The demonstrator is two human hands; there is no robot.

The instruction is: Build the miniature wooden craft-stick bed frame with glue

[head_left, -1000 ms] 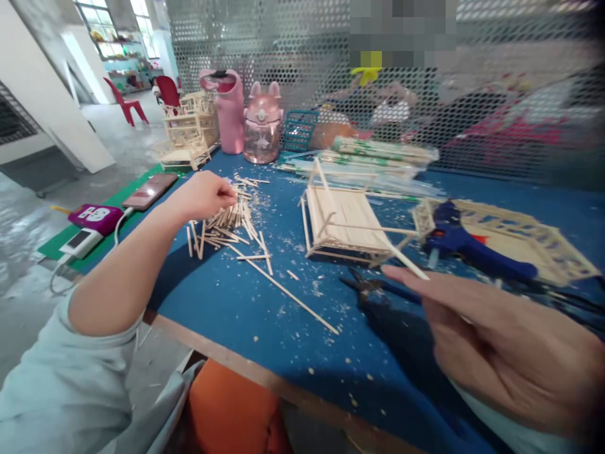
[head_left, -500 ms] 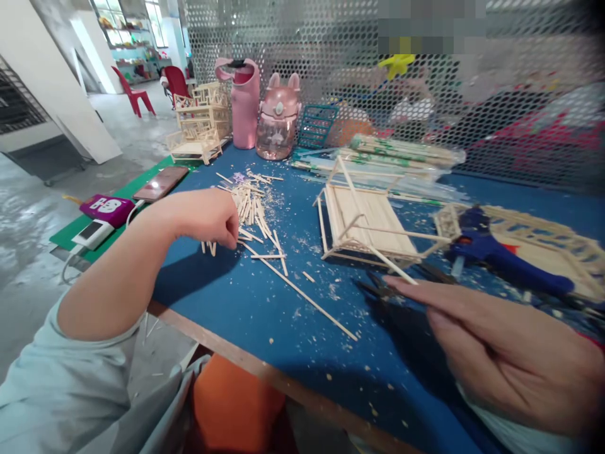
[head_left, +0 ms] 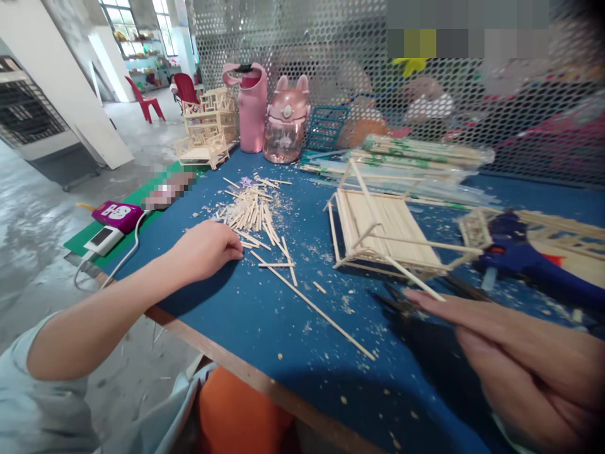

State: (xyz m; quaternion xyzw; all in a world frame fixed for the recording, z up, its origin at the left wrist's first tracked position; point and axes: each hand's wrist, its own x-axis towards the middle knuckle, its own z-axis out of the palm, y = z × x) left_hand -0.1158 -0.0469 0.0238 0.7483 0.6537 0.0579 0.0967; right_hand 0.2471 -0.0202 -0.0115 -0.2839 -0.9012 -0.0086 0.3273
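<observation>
My left hand (head_left: 210,249) is closed with its fingertips curled down at the near edge of a pile of short thin wooden sticks (head_left: 253,211). Whatever its fingers pinch is hidden. On the right, my right hand (head_left: 524,359) is closed at the end of a slanting stick on a small wooden stick frame (head_left: 378,221), which has a slatted base. Its thumb side is partly hidden. Dark-jawed pliers (head_left: 394,302) lie by the right fingertips. One long stick (head_left: 321,309) rests diagonally between my hands.
A blue glue gun (head_left: 534,258) lies on the right beside another wooden model (head_left: 567,239). Bagged sticks (head_left: 425,154), a pink bottle (head_left: 252,110) and a clear pink bottle (head_left: 286,126) stand or lie along the perforated screen. A purple power bank (head_left: 116,214) is at left.
My left hand has lowered and turned, its fingertips now nearer the table beside the stick pile. The view has shifted slightly; my right hand stays at the frame's stick.
</observation>
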